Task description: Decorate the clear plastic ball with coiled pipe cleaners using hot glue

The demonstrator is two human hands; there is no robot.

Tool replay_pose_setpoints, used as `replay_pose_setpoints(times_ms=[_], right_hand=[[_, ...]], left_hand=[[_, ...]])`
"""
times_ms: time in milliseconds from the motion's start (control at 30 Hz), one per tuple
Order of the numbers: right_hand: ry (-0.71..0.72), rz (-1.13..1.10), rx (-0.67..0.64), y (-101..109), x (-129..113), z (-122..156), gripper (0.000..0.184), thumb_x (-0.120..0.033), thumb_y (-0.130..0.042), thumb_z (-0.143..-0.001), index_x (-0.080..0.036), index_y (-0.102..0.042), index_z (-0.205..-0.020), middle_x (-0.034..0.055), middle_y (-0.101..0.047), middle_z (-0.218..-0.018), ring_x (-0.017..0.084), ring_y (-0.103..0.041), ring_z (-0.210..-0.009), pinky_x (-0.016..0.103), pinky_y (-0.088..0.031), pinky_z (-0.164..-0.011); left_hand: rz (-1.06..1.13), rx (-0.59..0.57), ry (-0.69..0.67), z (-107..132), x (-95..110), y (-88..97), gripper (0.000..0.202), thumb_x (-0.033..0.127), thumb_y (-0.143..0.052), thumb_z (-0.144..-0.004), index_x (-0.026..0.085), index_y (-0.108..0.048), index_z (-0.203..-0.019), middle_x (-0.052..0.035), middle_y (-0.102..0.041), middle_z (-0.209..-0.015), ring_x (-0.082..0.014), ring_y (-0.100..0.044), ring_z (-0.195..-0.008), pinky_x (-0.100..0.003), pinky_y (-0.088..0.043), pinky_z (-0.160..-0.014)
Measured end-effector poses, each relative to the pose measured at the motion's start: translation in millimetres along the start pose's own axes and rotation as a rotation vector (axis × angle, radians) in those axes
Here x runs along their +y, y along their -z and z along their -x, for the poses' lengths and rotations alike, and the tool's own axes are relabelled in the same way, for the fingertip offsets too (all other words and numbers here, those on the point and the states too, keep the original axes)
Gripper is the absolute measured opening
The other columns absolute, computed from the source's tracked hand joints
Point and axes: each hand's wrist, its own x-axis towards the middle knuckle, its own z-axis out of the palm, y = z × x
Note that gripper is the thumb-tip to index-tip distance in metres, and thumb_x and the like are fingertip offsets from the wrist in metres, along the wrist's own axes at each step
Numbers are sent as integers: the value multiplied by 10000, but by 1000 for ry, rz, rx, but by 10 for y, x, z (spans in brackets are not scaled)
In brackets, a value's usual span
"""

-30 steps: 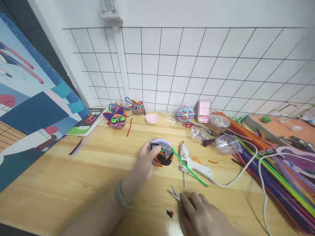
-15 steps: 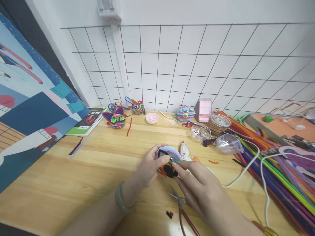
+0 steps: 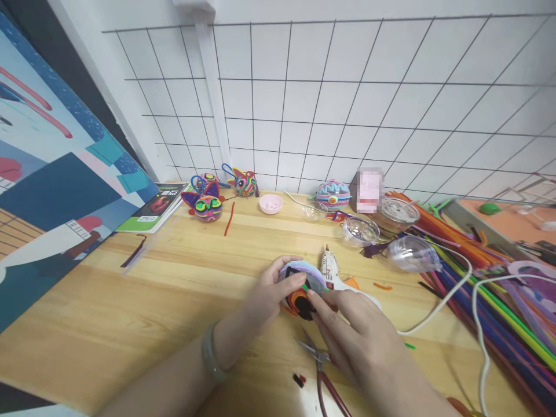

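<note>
Low over the table, my left hand is wrapped round a clear ball decorated with pipe cleaners. The ball has a lilac and pale blue band on top and an orange, red and black round patch in front. My right hand pinches at the ball's front, thumb and index finger against the patch and a bit of green; its fingertips partly hide what they grip. Beneath the right hand lie scissors with dark red handles, blades spread. A white hot glue gun rests just behind the ball.
Finished pipe-cleaner balls stand along the back, beside a pink bowl. Clear plastic half-shells and bundles of pipe cleaners fill the right, crossed by a white cable. Black and red scraps lie in front.
The camera view has tilted down slightly. The ball has turned a little, so more of its orange and red patch shows. Both hands keep their hold on it.
</note>
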Motion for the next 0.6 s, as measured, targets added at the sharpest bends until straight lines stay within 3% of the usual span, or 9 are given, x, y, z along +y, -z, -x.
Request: replay_pose_setpoints(times_ms=[167,367,600], right_hand=[[9,21,9,8,4,13,352,-72,-441,-921,-81,-464,-1273,126,-638,-896,201,-551,-738,345,-430,-619],[73,72,32,-30,66,34,294,-135,-443,-932,-107,-524,-1214,102,-650,-826,193,-576,-693,346,-450,-608],[62,8,55,-14,75,46,357,-83,-484,-900,-101,-493,-1256,105,-657,-870,188,-580,-711,340,-453,-614]], left_hand=[[50,-4,-1,13,32,-47,315,382,-696,-709,156,-606,-909,-20,-632,-782,-147,-576,-729,-262,-437,-707],[40,0,67,18,13,-33,327,278,-732,-670,171,-591,-945,-23,-640,-828,-159,-584,-758,-270,-420,-714],[35,-5,81,-1,18,0,386,206,-758,-607,178,-601,-958,-28,-648,-842,-178,-589,-791,-286,-408,-741]])
